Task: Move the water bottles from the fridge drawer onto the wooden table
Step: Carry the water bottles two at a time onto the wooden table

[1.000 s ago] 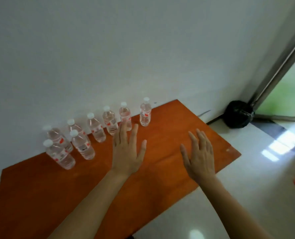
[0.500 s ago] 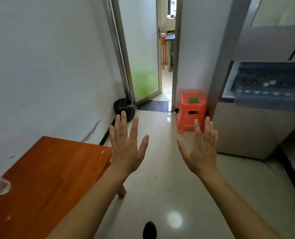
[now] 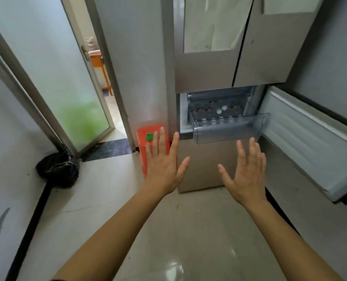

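1. Both hands empty, fingers straight and fanned apart, nothing gripped.
2. Left hand point(image 3: 163, 165): back toward camera, fingertips pointing up and away, thumb out to the right; fingers overlap the orange plastic stool point(image 3: 146, 147) in view, no contact evident.
3. Right hand point(image 3: 246, 173): tilted slightly inward, thumb out to the left, fingertips just below the drawer front in view.
4. Wrists level with each other, hands apart, palms facing forward and down; bare forearms run in from the bottom edge, converging a little toward the fridge point(image 3: 207, 67).
5. Fridge drawer point(image 3: 229, 128): clear plastic, pulled out, above and between the hands. White bottle caps point(image 3: 219, 111) of water bottles show inside; count unclear through blur.
6. Lower fridge door point(image 3: 310, 138) swung open on the right.
7. Left side: frosted glass door point(image 3: 57, 78) ajar, black bag point(image 3: 57, 171) on the tiled floor point(image 3: 168, 240) by the wall.
8. Wooden table out of frame.
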Tool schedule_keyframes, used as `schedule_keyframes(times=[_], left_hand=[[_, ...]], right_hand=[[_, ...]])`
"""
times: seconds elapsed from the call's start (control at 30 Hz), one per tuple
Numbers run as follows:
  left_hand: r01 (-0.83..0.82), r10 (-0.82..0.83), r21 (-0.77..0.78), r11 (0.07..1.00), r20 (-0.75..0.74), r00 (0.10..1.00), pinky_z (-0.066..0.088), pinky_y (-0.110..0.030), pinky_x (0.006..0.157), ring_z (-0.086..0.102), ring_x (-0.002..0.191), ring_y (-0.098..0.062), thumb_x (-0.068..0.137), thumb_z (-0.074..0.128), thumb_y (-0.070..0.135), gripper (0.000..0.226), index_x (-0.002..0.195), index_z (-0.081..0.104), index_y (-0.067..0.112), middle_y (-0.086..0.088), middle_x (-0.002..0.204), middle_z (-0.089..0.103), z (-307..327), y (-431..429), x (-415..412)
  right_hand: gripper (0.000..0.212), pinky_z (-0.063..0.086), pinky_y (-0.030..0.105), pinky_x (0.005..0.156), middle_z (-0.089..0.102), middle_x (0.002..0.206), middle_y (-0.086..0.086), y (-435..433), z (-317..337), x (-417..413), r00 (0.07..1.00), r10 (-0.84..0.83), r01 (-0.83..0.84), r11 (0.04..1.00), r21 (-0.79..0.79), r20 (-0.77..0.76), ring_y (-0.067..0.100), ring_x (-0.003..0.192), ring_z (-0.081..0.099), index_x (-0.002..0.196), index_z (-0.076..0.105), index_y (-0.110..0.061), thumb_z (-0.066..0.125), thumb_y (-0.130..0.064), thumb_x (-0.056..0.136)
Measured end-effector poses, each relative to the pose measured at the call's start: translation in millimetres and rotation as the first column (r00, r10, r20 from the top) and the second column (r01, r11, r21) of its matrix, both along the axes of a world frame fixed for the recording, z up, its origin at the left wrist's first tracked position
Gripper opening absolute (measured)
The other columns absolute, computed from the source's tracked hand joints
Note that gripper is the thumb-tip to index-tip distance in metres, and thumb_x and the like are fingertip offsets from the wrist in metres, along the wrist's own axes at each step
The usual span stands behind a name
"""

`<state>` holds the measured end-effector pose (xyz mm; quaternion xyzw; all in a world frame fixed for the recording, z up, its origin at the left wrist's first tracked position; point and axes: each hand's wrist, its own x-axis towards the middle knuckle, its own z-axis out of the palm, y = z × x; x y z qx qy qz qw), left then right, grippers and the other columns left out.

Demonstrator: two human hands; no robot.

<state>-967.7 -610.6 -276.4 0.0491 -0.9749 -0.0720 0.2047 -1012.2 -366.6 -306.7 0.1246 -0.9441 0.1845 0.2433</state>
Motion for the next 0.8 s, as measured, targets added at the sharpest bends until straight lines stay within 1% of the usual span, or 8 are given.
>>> schedule_keyframes(times=[0.07,0.17,0.3,0.4,0.47,0.53,0.67,0.8], left_hand=[[0.047,-0.047,-0.012,0.999,0.012,0.999,-0.010,-0.049,0.116,-0.019,0.150,-0.026,0.096,0.029,0.067,0.079,0.157,-0.008,0.032,-0.008,0.165,-0.014,-3.8,19.8,-41.7],[0.105,-0.103,-0.026,0.994,0.049,0.993,-0.002,-0.052,0.119,-0.021,0.150,-0.025,0.096,0.024,0.068,0.077,0.157,-0.009,0.034,-0.007,0.165,-0.017,-14.5,47.4,-97.7],[0.114,-0.111,-0.027,0.993,0.090,0.990,-0.005,-0.050,0.118,-0.025,0.149,-0.022,0.096,0.021,0.069,0.076,0.158,-0.006,0.033,-0.006,0.164,-0.022,-35.0,81.5,-165.1],[0.062,-0.059,-0.019,0.998,0.138,0.989,-0.007,-0.048,0.118,-0.028,0.148,-0.021,0.096,0.019,0.070,0.076,0.157,-0.009,0.034,-0.004,0.163,-0.026,-45.5,108.0,-212.5],[0.016,-0.020,0.021,1.000,0.186,0.982,-0.008,-0.047,0.118,-0.031,0.146,-0.020,0.096,0.018,0.070,0.076,0.156,-0.012,0.035,-0.001,0.161,-0.029,-50.1,124.2,-242.2],[-0.016,0.001,0.060,0.998,0.239,0.971,-0.005,-0.047,0.118,-0.029,0.147,-0.021,0.096,0.018,0.070,0.075,0.156,-0.012,0.036,0.000,0.161,-0.029,-52.6,138.4,-270.5],[-0.076,0.033,0.121,0.990,0.330,0.944,-0.007,-0.044,0.116,-0.021,0.149,-0.022,0.095,0.018,0.071,0.076,0.155,-0.012,0.037,-0.001,0.163,-0.022,-52.2,156.9,-320.4],[-0.103,0.034,0.138,0.985,0.429,0.903,-0.004,-0.050,0.118,-0.014,0.151,-0.025,0.095,0.018,0.070,0.076,0.157,-0.007,0.034,-0.005,0.165,-0.015,-58.1,162.1,-367.5]], right_hand=[[0.092,0.008,0.055,0.122,-0.003,0.165,0.019,21.9,-3.6,-26.8,0.998,-0.052,0.052,0.998,-0.021,0.027,0.036,0.153,0.002,0.159,0.011,-0.014,0.059,-0.053,0.091],[0.092,0.007,0.053,0.122,-0.003,0.165,0.018,53.0,-14.6,-70.6,0.994,-0.097,0.099,0.995,-0.031,0.060,0.034,0.153,0.001,0.159,0.012,-0.014,0.059,-0.053,0.090],[0.086,0.012,0.055,0.121,0.003,0.165,0.018,88.2,-32.8,-140.0,0.989,-0.101,0.107,0.993,-0.054,0.105,0.034,0.152,0.007,0.159,0.015,-0.015,0.049,-0.057,0.091],[0.081,0.015,0.054,0.122,0.009,0.165,0.016,111.1,-39.9,-199.0,0.984,-0.054,0.057,0.998,-0.016,0.169,0.032,0.152,0.007,0.157,0.021,-0.016,0.040,-0.061,0.092],[0.076,0.014,0.052,0.122,0.014,0.165,0.014,127.0,-40.1,-237.5,0.978,-0.014,0.017,1.000,-0.010,0.209,0.029,0.153,0.006,0.155,0.027,-0.017,0.039,-0.061,0.094],[0.072,0.011,0.049,0.123,0.018,0.164,0.013,142.9,-37.1,-275.6,0.973,0.041,-0.044,0.999,0.009,0.225,0.028,0.153,0.007,0.154,0.029,-0.017,0.040,-0.059,0.097],[0.071,0.014,0.047,0.123,0.024,0.162,0.012,161.0,-28.0,-350.1,0.953,0.104,-0.110,0.994,0.003,0.286,0.027,0.151,0.013,0.154,0.028,-0.018,0.040,-0.059,0.097],[0.070,0.023,0.046,0.119,0.031,0.160,0.009,162.3,-31.7,-404.1,0.915,0.183,-0.185,0.982,-0.030,0.359,0.026,0.149,0.021,0.154,0.028,-0.020,0.039,-0.060,0.097]])
